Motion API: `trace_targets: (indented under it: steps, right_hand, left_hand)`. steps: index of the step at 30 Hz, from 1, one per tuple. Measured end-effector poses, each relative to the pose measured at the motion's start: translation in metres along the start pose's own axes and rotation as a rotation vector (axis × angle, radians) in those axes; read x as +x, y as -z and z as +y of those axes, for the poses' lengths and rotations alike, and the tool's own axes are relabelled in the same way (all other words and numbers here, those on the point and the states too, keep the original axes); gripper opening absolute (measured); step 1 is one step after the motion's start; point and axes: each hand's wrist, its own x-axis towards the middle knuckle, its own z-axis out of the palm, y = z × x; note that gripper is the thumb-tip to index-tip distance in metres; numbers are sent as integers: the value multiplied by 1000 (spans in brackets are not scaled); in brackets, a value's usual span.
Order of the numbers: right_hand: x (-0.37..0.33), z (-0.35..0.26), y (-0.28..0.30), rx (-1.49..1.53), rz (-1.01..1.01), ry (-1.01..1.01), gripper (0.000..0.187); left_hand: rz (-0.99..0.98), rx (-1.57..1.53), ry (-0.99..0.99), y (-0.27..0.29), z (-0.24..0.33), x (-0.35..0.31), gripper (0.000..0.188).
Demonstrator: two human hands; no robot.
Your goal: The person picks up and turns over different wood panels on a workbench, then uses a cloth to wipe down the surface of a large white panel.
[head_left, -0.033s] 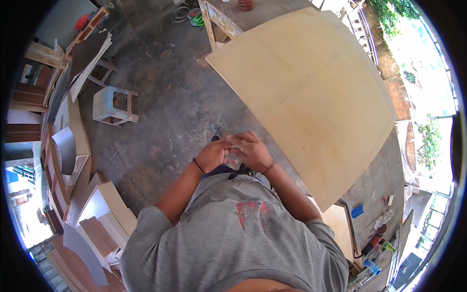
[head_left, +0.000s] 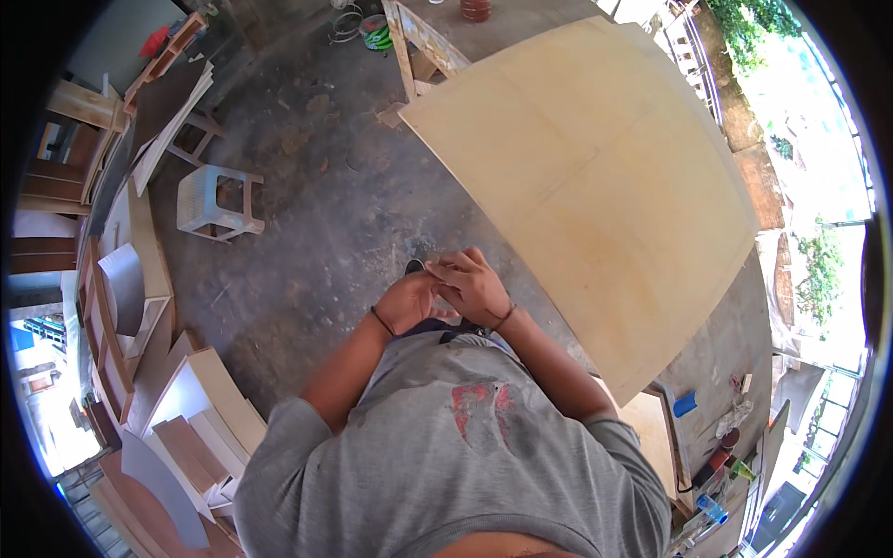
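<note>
My left hand [head_left: 406,302] and my right hand [head_left: 474,284] meet in front of my chest, above the concrete floor. The right hand's fingers lie over the left hand's fingertips, all curled close together. Anything small pinched between them is hidden by the fingers. A dark band circles each wrist. A large pale plywood sheet [head_left: 595,186] lies flat just to the right of the hands, its near edge running diagonally past my right forearm. A dark shoe tip [head_left: 414,266] shows on the floor right beyond the hands.
A white plastic stool [head_left: 219,200] stands on the floor at the left. Wooden panels and cabinet parts [head_left: 186,409] are stacked along the left side. A wooden trestle [head_left: 419,46] carries the sheet's far end. Small bottles and a blue cylinder [head_left: 685,404] sit at lower right.
</note>
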Motion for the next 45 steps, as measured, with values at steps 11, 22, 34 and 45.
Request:
trace_targets:
  steps: [11, 22, 34, 45]
  right_hand:
    - [120, 26, -109, 71, -278, -30, 12]
    - [231, 20, -142, -414, -798, -238, 27]
    - [119, 271, 190, -851, 746, -870, 71]
    - [200, 108, -144, -190, -296, 272, 62]
  left_hand:
    - [-40, -154, -30, 87, 94, -59, 51]
    - [1040, 278, -67, 282, 85, -140, 67]
    - [829, 94, 286, 277, 12, -129, 71]
    - [733, 275, 129, 161, 76, -45, 79]
